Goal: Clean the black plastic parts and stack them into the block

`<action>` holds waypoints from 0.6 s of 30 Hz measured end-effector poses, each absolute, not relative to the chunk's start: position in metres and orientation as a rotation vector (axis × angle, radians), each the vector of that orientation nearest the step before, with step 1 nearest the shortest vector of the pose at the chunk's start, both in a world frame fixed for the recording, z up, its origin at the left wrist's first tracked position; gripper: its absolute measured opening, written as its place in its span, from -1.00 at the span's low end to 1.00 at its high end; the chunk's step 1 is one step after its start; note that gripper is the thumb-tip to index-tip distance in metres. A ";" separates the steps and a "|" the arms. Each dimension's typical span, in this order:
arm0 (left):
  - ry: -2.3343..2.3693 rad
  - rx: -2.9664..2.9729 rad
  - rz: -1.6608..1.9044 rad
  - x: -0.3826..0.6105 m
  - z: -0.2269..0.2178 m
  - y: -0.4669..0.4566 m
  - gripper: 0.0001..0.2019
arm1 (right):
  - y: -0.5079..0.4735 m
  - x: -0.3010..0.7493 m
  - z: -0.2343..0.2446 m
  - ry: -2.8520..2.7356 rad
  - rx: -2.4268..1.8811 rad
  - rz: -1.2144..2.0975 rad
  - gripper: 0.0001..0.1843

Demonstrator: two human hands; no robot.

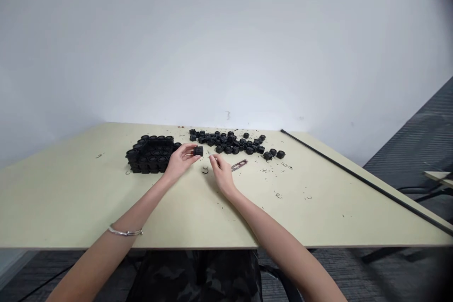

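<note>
Head view: your left hand (180, 160) grips a small black block (198, 151) at the fingertips. Your right hand (221, 174) is just beside it, fingertips drawn together; anything held there is too small to tell. A flat metal tool (239, 165) lies near the right hand on the tabletop (71, 198). A packed group of black pieces (152, 156) sits left; a loose black cluster (226, 142) lies beyond.
</note>
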State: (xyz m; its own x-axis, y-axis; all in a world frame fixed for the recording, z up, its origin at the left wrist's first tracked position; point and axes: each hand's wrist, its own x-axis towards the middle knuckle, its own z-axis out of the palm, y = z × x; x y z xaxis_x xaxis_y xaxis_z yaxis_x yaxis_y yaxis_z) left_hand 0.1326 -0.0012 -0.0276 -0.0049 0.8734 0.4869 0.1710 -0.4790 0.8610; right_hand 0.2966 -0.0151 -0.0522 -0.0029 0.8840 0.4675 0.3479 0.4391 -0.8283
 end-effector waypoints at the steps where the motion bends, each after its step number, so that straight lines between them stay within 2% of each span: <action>1: 1.112 1.713 1.544 0.129 -0.024 0.002 -0.59 | -0.015 0.296 -0.053 -1.584 -1.110 0.605 -0.59; 5: 1.326 1.866 1.671 0.107 0.004 0.021 -0.57 | -0.014 0.295 -0.055 -1.564 -1.101 0.650 -0.61; 7: 1.455 2.077 1.606 0.092 0.022 0.035 -0.55 | -0.014 0.294 -0.055 -1.554 -1.087 0.673 -0.61; 12: 1.543 2.573 0.975 0.060 0.053 0.071 -0.69 | -0.015 0.292 -0.055 -1.574 -1.042 0.699 -0.63; 18: 1.562 2.708 0.393 0.047 0.058 0.101 -0.69 | -0.014 0.289 -0.057 -1.609 -1.037 0.707 -0.65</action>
